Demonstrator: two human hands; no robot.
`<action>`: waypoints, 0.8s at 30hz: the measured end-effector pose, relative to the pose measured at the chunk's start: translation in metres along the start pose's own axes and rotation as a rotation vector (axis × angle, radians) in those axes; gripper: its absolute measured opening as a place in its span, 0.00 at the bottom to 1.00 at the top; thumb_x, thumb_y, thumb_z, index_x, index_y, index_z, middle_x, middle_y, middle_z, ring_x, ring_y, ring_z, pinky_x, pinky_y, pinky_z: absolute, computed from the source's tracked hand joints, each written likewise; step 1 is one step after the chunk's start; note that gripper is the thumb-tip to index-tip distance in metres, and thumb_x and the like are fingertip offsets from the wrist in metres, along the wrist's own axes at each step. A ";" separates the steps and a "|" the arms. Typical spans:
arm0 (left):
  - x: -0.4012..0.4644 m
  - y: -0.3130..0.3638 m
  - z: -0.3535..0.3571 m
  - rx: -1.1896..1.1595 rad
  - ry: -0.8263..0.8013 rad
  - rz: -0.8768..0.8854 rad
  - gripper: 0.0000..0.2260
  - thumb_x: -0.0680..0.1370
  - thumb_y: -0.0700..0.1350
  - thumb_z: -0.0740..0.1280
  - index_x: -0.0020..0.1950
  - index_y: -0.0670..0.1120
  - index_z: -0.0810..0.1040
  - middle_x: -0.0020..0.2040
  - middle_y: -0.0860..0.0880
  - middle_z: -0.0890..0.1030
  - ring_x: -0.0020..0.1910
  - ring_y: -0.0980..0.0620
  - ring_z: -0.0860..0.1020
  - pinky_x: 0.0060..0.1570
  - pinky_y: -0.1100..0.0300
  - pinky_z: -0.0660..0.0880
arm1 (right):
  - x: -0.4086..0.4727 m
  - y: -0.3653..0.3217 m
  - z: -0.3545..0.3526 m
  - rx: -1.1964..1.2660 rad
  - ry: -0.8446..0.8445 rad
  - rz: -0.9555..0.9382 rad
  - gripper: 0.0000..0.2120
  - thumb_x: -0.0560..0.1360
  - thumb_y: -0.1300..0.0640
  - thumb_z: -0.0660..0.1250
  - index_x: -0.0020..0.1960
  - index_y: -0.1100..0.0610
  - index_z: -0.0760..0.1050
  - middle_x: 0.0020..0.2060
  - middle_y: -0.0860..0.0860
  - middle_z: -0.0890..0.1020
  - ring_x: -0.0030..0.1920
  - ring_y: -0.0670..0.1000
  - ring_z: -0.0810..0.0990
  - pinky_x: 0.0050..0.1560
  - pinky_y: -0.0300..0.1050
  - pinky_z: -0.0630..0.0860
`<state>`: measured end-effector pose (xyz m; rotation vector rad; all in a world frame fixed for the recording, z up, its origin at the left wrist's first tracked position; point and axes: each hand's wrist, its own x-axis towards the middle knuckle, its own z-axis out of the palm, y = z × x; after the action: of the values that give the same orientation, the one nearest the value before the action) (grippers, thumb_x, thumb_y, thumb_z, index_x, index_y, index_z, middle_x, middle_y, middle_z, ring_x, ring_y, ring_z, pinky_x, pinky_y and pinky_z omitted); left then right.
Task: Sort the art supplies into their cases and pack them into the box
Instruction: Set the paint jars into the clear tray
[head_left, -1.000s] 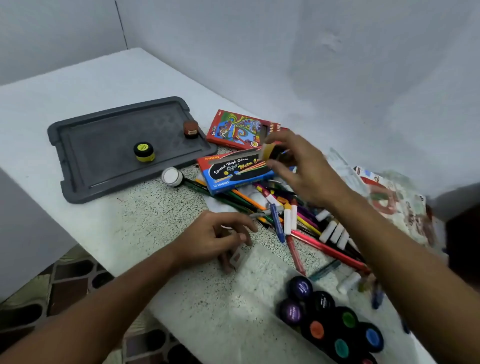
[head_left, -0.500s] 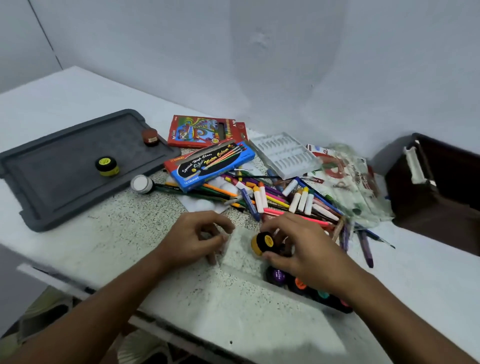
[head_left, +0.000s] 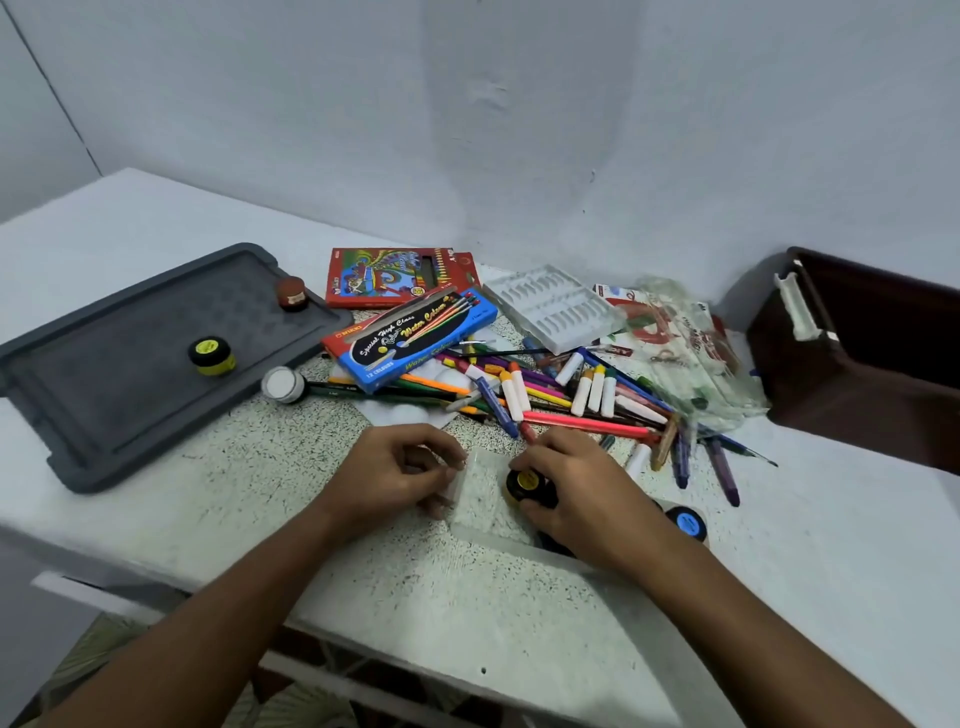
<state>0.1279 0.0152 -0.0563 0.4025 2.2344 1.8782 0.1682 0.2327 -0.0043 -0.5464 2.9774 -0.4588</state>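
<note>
A speckled tabletop (head_left: 322, 509) in a pale-walled corner set the stage. And there it was: the yellow-lidded paint pot (head_left: 525, 483), pinched in the curled fingers of the right hand (head_left: 576, 488) and held over the open end of the clear plastic case (head_left: 483, 499), apparently going in beside the dark pots already there. The left hand (head_left: 400, 475) gripped that case's near end between thumb and fingers, likely to stop it sliding. A blue-lidded pot (head_left: 687, 522) sat just right of the wrist. Beyond lay the heap of markers and pens (head_left: 561, 395), the blue watercolour box (head_left: 410, 338) resting on them, a red pencil box (head_left: 395, 275) and a white ribbed insert (head_left: 550, 312) behind. Left, a grey tray (head_left: 104, 374) held two more pots; a white-lidded pot (head_left: 283, 384) stood just beside it. The dark brown box (head_left: 857, 374) waited far right, well apart.
</note>
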 end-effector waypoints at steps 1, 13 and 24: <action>0.000 0.000 0.000 -0.017 -0.001 -0.006 0.10 0.73 0.28 0.69 0.46 0.41 0.82 0.38 0.38 0.83 0.31 0.38 0.82 0.33 0.54 0.80 | 0.000 0.000 0.000 0.002 -0.006 0.001 0.18 0.74 0.54 0.70 0.63 0.53 0.75 0.59 0.50 0.73 0.60 0.52 0.69 0.59 0.43 0.69; -0.002 0.002 0.003 -0.027 0.015 -0.012 0.08 0.73 0.27 0.68 0.45 0.37 0.81 0.36 0.42 0.82 0.29 0.40 0.80 0.33 0.53 0.79 | -0.017 0.013 0.005 0.009 0.035 -0.077 0.24 0.77 0.42 0.62 0.69 0.50 0.72 0.63 0.45 0.72 0.62 0.47 0.63 0.62 0.40 0.63; -0.006 -0.001 0.008 0.210 0.208 0.216 0.08 0.69 0.32 0.68 0.42 0.43 0.82 0.37 0.50 0.83 0.30 0.54 0.80 0.31 0.63 0.76 | -0.092 0.082 0.016 0.129 0.250 0.073 0.35 0.67 0.28 0.66 0.71 0.40 0.67 0.67 0.43 0.69 0.67 0.48 0.66 0.65 0.58 0.68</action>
<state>0.1362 0.0203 -0.0593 0.5228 2.6348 1.8664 0.2285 0.3340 -0.0425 -0.3926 3.1575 -0.7586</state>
